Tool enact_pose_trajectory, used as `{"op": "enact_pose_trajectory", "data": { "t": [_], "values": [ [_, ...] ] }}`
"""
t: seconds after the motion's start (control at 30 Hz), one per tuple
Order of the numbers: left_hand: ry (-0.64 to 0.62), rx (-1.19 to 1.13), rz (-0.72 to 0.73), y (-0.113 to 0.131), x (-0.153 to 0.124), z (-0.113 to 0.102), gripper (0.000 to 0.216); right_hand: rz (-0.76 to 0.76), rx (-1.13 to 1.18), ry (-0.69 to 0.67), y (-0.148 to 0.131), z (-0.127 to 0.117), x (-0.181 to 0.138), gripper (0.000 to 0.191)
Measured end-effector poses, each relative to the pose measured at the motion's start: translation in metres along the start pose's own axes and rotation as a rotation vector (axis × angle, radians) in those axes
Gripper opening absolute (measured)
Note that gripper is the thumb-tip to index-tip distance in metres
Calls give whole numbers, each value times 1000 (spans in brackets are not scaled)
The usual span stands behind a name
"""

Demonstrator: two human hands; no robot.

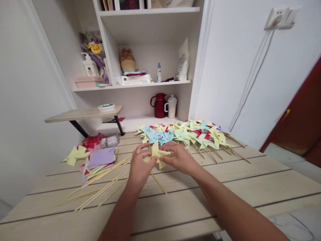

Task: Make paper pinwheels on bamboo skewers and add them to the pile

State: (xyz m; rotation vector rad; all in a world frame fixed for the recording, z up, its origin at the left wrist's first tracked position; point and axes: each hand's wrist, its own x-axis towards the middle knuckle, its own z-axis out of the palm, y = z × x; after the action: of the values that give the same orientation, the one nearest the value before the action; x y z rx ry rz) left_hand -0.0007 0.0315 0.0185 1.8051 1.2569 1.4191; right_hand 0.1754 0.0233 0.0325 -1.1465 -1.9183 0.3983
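Observation:
A yellow paper pinwheel (155, 149) is held between both hands above the wooden table, its blades folded. My left hand (141, 164) grips its left side, with the thumb at the centre. My right hand (178, 157) pinches its right side between thumb and fingers. A thin wooden stick (158, 183) runs down from below the pinwheel toward me; the hands hide whether it is joined to it. Just beyond the hands lies a large pile of pinwheels on sticks (183, 135) in yellow, blue, green and red.
Left on the table (240, 197) are loose sticks (100, 190), purple paper sheets (101, 157), a yellow paper pinwheel shape (76, 154) and a clear box (110, 141). A small raised shelf (85, 114) stands behind them. At the back are a red jug (159, 106) and a cup (172, 107).

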Motion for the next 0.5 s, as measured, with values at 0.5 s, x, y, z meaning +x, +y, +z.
{"op": "enact_pose_trajectory", "data": {
  "t": [0.5],
  "values": [
    [327,-563,-417,-16,10,-17,25,193,341,292,12,-8,5,16]
  ]
}}
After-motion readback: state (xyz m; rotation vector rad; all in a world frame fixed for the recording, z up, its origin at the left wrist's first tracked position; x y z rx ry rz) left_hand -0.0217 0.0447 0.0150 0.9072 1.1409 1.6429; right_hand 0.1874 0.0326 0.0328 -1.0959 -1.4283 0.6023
